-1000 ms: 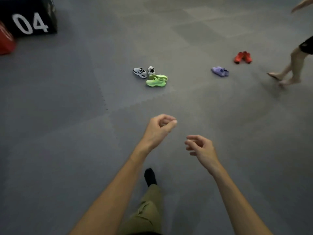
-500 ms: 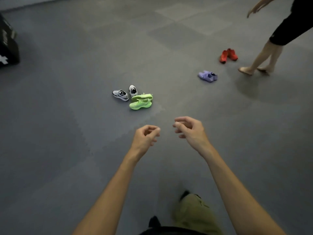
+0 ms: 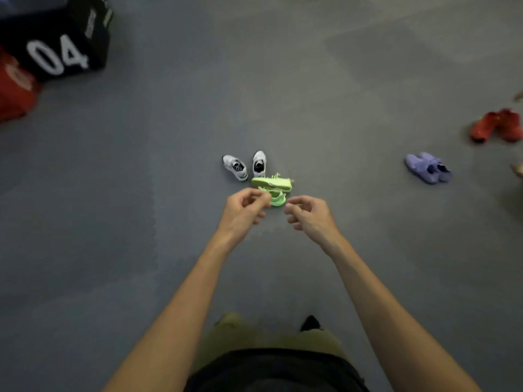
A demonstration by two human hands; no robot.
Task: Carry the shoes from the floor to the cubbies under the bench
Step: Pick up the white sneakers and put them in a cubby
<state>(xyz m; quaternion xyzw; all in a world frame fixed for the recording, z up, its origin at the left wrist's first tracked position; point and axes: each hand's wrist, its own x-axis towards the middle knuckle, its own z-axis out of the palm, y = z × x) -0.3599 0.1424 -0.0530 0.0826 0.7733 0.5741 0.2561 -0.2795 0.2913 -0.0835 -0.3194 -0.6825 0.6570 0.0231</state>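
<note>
Two lime-green shoes (image 3: 272, 184) lie on the grey floor just beyond my hands, one on its side. A white and black pair of shoes (image 3: 246, 166) sits right behind them. Further right are a purple pair (image 3: 426, 167) and a red pair (image 3: 495, 125). My left hand (image 3: 244, 209) hovers in front of the green shoes, covering part of the nearer one, fingers loosely curled and holding nothing. My right hand (image 3: 308, 215) is beside it to the right, fingers curled apart, empty. No bench or cubbies are in view.
A black box marked 04 (image 3: 60, 41) stands at the far left with a red object (image 3: 14, 86) beside it. Another person's foot (image 3: 518, 169) shows at the right edge. Grey floor mats (image 3: 113, 222) stretch all around.
I have come closer to the shoes: the green pair now lies right beyond my fingertips. Both hands have reached forward and moved together. The other person has almost left the view on the right.
</note>
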